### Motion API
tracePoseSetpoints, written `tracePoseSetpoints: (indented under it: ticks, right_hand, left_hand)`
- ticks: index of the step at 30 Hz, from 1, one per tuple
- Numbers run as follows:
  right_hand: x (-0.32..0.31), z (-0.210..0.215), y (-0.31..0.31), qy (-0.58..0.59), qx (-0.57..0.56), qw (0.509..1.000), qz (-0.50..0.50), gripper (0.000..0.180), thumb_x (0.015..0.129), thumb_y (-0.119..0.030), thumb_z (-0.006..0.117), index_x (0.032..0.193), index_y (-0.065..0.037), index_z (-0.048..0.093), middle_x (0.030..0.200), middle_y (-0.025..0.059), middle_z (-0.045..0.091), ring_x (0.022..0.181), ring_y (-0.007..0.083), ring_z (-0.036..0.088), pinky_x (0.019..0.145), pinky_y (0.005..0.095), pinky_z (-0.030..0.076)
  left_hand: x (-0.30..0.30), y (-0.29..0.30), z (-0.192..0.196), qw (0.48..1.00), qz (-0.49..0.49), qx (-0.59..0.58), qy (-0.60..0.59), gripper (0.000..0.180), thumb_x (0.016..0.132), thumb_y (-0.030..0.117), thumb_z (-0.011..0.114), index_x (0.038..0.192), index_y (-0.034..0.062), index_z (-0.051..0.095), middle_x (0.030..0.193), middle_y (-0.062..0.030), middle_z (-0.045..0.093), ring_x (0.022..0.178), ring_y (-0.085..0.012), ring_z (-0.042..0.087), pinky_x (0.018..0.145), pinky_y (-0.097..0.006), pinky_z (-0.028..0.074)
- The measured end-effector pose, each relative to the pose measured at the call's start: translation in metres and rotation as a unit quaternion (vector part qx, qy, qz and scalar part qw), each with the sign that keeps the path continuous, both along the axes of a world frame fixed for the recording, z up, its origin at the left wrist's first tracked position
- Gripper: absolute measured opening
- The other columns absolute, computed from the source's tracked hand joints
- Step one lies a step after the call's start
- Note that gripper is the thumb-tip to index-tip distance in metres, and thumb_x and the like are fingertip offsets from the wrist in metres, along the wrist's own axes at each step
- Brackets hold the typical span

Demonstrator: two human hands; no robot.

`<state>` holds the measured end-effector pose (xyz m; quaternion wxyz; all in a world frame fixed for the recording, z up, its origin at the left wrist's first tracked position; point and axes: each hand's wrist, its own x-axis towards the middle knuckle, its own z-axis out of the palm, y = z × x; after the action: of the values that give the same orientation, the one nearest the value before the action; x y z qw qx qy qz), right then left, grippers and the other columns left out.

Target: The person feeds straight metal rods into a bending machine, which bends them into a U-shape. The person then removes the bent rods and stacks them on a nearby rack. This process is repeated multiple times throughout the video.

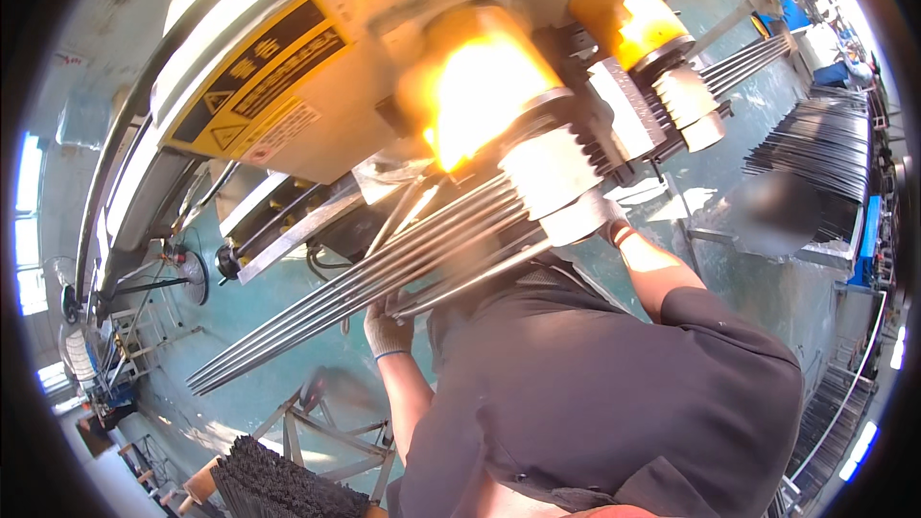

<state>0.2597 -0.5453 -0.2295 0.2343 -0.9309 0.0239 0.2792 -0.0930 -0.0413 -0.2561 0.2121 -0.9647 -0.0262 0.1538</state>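
My left hand (pixel 390 328), in a pale knit glove, is closed around the near metal rod (pixel 470 280) close to its left end. The rod slants up to the right, in front of several long parallel metal rods (pixel 317 317) that pass under the machine. My right hand (pixel 611 219) is by the near white ribbed cylinder (pixel 552 177), which hides most of its fingers, so its grip cannot be made out. Above the rods, two yellow cylinders (pixel 489 72) with white ribbed ends hang from the machine.
The machine body (pixel 269 96) with a yellow-black warning label fills the upper left. A stack of dark rods (pixel 815 144) stands at right. Another dark bundle (pixel 278 480) lies at lower left by a metal frame (pixel 336 432). A round fan (pixel 192 278) stands at left.
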Motion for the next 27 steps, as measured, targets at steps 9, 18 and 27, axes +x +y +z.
tracePoseSetpoints:
  ticks: [9, 18, 27]
  right_hand:
    - [-0.028, 0.013, -0.008, 0.065, 0.136, 0.976, -0.158, 0.044, 0.093, -0.043, 0.075, 0.114, -0.004, 0.077, 0.102, 0.0170, 0.079, 0.096, 0.0306, 0.075, 0.086, 0.0423, 0.055]
    - [-0.152, 0.060, -0.015, 0.006, 0.063, 0.984, -0.167, 0.043, 0.089, -0.037, 0.068, 0.111, 0.000, 0.077, 0.102, 0.0213, 0.077, 0.098, 0.0324, 0.075, 0.091, 0.0424, 0.056]
    - [-0.148, 0.106, -0.010, -0.020, 0.147, 0.980, -0.129, 0.048, 0.092, -0.040, 0.068, 0.118, 0.001, 0.074, 0.109, 0.0260, 0.075, 0.106, 0.0398, 0.072, 0.094, 0.0434, 0.055]
  left_hand:
    - [0.057, -0.021, 0.091, 0.894, 0.198, -0.376, -0.139, 0.025, 0.097, 0.019, 0.059, 0.120, 0.0142, 0.068, 0.121, -0.0082, 0.068, 0.121, -0.0253, 0.061, 0.103, -0.043, 0.050]
    - [0.026, -0.021, 0.027, -0.026, 0.505, -0.850, -0.150, 0.018, 0.102, 0.025, 0.055, 0.113, 0.0139, 0.063, 0.115, -0.0094, 0.065, 0.108, -0.0299, 0.059, 0.096, -0.049, 0.050]
    - [-0.032, -0.009, -0.001, 0.125, 0.425, -0.882, -0.161, 0.017, 0.104, 0.029, 0.055, 0.109, 0.0130, 0.059, 0.105, -0.0100, 0.064, 0.095, -0.0322, 0.059, 0.088, -0.052, 0.051]
